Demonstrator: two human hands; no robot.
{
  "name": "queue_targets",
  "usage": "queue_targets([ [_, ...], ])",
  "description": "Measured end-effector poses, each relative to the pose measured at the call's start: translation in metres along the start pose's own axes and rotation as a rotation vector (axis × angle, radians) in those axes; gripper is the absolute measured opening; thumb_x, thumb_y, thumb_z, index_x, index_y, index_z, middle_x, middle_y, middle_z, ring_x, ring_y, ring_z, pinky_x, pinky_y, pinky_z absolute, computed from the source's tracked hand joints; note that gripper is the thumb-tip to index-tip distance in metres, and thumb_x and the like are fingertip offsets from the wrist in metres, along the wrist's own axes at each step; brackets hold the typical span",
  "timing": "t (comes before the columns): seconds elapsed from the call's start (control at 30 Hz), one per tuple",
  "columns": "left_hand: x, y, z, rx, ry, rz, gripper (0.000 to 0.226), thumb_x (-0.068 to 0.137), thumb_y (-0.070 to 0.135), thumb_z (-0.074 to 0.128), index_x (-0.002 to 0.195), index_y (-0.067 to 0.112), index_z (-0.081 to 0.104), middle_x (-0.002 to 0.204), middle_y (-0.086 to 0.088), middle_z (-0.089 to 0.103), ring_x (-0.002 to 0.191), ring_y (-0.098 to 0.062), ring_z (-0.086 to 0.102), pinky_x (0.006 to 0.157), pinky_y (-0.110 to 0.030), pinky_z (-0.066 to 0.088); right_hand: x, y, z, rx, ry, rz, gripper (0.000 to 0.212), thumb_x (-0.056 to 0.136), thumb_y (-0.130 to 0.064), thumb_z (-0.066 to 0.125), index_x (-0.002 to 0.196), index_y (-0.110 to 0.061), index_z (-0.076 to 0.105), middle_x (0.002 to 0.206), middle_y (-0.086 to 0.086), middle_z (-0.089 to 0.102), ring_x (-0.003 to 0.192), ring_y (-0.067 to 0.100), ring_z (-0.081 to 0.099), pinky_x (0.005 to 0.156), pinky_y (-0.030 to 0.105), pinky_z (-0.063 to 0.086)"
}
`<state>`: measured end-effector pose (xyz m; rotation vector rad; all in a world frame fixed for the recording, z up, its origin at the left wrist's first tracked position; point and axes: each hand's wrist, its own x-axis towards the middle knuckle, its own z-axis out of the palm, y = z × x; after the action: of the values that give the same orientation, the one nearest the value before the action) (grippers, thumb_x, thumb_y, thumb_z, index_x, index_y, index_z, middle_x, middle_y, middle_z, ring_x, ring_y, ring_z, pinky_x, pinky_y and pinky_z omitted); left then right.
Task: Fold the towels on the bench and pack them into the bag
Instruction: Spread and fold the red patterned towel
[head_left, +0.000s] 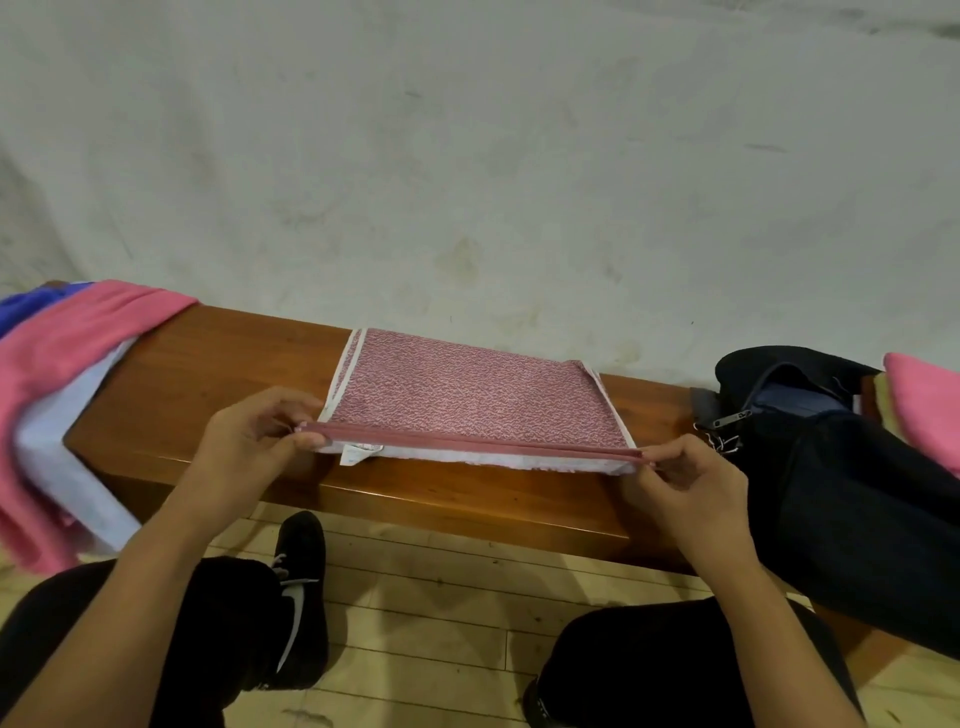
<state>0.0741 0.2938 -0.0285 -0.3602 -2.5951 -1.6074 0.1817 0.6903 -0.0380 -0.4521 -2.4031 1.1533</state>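
A pink patterned towel (467, 387) with white borders lies across the middle of the wooden bench (218, 358). Its near edge is doubled over and lifted slightly off the bench. My left hand (254, 431) pinches the left corner of that edge. My right hand (691, 475) pinches the right corner. A dark bag (841, 467) lies on the bench to the right, its top zip open. Behind the bag a folded pink towel (927, 405) rests at the right edge of the view.
A heap of unfolded towels hangs over the bench's left end: a pink one (57, 358), a white one (62, 441) and a blue one (26, 306). A pale wall (467, 156) stands right behind the bench. My knees and black shoe (301, 571) are over the wooden floor.
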Motion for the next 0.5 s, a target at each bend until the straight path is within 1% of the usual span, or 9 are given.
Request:
queue_targets([
  [0.07,0.003,0.003,0.000,0.096,0.008,0.052,0.036,0.084,0.004,0.071,0.101,0.035,0.065,0.095,0.011,0.067,0.090,-0.008,0.062,0.071,-0.018,0.047,0.002,-0.006,-0.001,-0.061,0.012,-0.033,0.022,0.083,-0.023,0.078,0.096,-0.032,0.063,0.088,-0.019,0.064,0.081,0.001,0.062,0.065,0.012,0.047],
  [0.13,0.010,0.005,-0.001,0.236,0.022,0.129,0.030,0.084,0.003,0.071,0.094,0.031,0.067,0.094,0.011,0.065,0.089,-0.009,0.061,0.071,-0.017,0.045,0.006,-0.016,-0.002,-0.148,-0.002,-0.099,0.029,0.087,-0.023,0.073,0.111,-0.037,0.064,0.088,-0.024,0.057,0.081,-0.002,0.057,0.066,0.010,0.040],
  [0.2,0.020,0.012,-0.003,0.291,0.089,0.158,0.026,0.085,0.001,0.070,0.091,0.026,0.066,0.094,0.009,0.063,0.089,-0.010,0.060,0.071,-0.017,0.044,0.013,-0.029,-0.005,-0.120,0.038,-0.154,0.026,0.091,-0.018,0.069,0.109,-0.036,0.065,0.087,-0.028,0.056,0.081,-0.005,0.058,0.067,0.008,0.042],
  [0.23,0.025,0.017,-0.003,0.288,0.132,0.162,0.024,0.086,0.001,0.068,0.092,0.024,0.065,0.096,0.007,0.063,0.089,-0.009,0.059,0.070,-0.017,0.044,0.018,-0.036,-0.007,-0.069,0.079,-0.172,0.024,0.092,-0.014,0.067,0.106,-0.034,0.066,0.087,-0.026,0.060,0.081,-0.007,0.060,0.067,0.007,0.045],
  [0.33,0.044,0.048,-0.005,0.236,0.306,0.257,0.016,0.093,0.002,0.060,0.095,0.017,0.061,0.101,0.002,0.060,0.080,-0.003,0.053,0.069,-0.009,0.046,0.045,-0.064,-0.008,0.063,0.222,-0.210,0.018,0.095,-0.005,0.061,0.100,-0.020,0.069,0.087,-0.006,0.069,0.077,-0.013,0.062,0.061,0.003,0.046],
  [0.37,0.052,0.061,-0.006,0.182,0.367,0.291,0.014,0.095,0.001,0.058,0.096,0.015,0.060,0.100,0.000,0.061,0.076,-0.004,0.054,0.068,-0.006,0.046,0.055,-0.074,-0.008,0.098,0.266,-0.208,0.016,0.096,-0.005,0.060,0.099,-0.017,0.069,0.087,-0.002,0.069,0.074,-0.008,0.064,0.058,0.007,0.049],
  [0.4,0.059,0.071,-0.006,0.110,0.417,0.297,0.013,0.096,0.001,0.057,0.096,0.014,0.059,0.097,-0.001,0.062,0.070,-0.006,0.057,0.062,-0.007,0.048,0.064,-0.082,-0.008,0.128,0.298,-0.199,0.015,0.096,-0.005,0.058,0.098,-0.016,0.068,0.088,0.001,0.070,0.071,-0.001,0.067,0.056,0.013,0.052],
  [0.47,0.072,0.095,-0.010,-0.046,0.462,0.294,0.011,0.097,0.000,0.054,0.097,0.010,0.059,0.087,0.000,0.063,0.051,-0.013,0.061,0.044,-0.022,0.050,0.082,-0.101,-0.014,0.197,0.344,-0.200,0.015,0.096,-0.004,0.057,0.097,-0.017,0.066,0.090,0.006,0.070,0.068,0.013,0.069,0.060,0.030,0.057],
  [0.5,0.078,0.106,-0.012,-0.090,0.470,0.305,0.009,0.097,-0.001,0.053,0.097,0.007,0.058,0.085,-0.001,0.063,0.046,-0.013,0.061,0.039,-0.025,0.048,0.091,-0.110,-0.019,0.216,0.361,-0.223,0.015,0.097,-0.004,0.057,0.097,-0.017,0.065,0.090,0.006,0.069,0.066,0.017,0.068,0.061,0.032,0.058],
])
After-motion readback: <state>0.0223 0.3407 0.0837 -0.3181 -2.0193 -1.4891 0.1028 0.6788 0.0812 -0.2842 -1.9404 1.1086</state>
